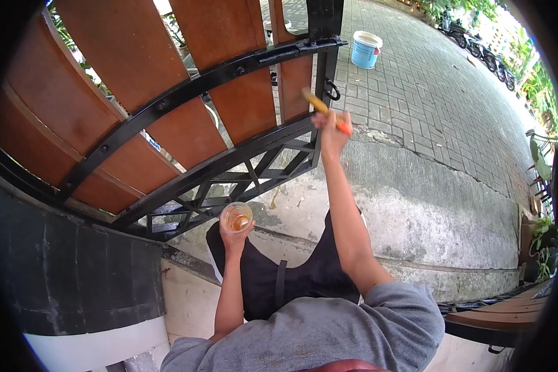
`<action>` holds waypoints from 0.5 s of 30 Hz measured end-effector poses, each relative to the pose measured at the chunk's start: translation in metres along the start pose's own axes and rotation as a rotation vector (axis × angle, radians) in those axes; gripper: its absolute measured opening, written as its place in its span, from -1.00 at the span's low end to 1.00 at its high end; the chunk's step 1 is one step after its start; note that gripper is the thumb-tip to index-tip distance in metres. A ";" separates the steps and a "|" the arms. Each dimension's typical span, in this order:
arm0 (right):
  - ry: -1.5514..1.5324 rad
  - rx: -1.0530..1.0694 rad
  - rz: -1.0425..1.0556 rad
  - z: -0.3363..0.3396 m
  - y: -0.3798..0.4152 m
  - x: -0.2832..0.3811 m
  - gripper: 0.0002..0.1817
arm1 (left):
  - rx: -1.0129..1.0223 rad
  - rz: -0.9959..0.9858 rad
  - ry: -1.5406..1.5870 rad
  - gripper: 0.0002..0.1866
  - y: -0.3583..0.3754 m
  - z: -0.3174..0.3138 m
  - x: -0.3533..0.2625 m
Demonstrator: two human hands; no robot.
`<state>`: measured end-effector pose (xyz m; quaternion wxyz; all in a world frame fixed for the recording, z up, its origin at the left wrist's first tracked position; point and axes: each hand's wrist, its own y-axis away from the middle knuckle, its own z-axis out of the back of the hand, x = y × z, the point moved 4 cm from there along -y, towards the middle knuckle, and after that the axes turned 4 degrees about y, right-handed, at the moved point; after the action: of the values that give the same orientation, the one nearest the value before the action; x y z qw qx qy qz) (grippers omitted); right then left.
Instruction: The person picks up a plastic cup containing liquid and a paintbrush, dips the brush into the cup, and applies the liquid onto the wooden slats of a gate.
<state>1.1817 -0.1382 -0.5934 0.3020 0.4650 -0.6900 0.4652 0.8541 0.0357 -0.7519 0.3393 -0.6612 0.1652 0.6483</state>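
My left hand point(237, 235) is wrapped round a clear plastic cup point(228, 212) with a little amber liquid at its bottom, held above my left knee. My right hand point(333, 127) grips a paintbrush point(318, 103) with a yellow and orange handle. Its bristle end is slightly blurred and points at the rightmost brown slat point(294, 87) of the gate; whether it touches cannot be made out. The gate's brown wooden slats point(189, 130) sit in a black metal frame point(167, 102), with a sliding bolt point(301, 49) and a ring handle point(333, 90) near its right edge.
A blue and white bucket point(366, 51) stands on the brick paving point(409, 105) beyond the gate. Below me runs a worn concrete step point(415, 217). Another gate leaf point(502, 316) lies at lower right, with plants point(542, 239) above it. Motorbikes point(477, 53) are parked far off.
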 end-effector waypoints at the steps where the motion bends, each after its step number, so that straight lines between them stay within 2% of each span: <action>1: -0.018 -0.026 -0.042 0.012 0.011 -0.008 -0.81 | -0.005 0.007 0.009 -0.15 -0.004 0.001 0.004; 3: 0.000 -0.047 -0.094 0.023 0.016 -0.019 -0.81 | -0.009 0.040 0.026 -0.15 -0.001 0.003 0.013; 6: 0.024 0.072 0.036 -0.016 -0.022 0.016 -0.81 | 0.016 0.034 0.044 -0.15 -0.001 0.003 0.013; 9: -0.205 0.051 0.190 -0.047 -0.047 0.068 -0.81 | 0.027 0.021 0.028 -0.15 0.002 0.001 -0.003; 12: -0.174 0.024 0.262 -0.035 -0.026 0.056 -0.82 | 0.014 0.070 0.043 -0.15 0.006 0.002 -0.014; 15: 0.009 0.013 0.014 0.004 0.014 -0.023 -0.81 | 0.019 0.041 0.076 -0.16 0.009 0.000 -0.013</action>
<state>1.1779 -0.1313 -0.6194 0.2989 0.4599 -0.6890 0.4737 0.8469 0.0269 -0.7412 0.3258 -0.6784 0.1977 0.6282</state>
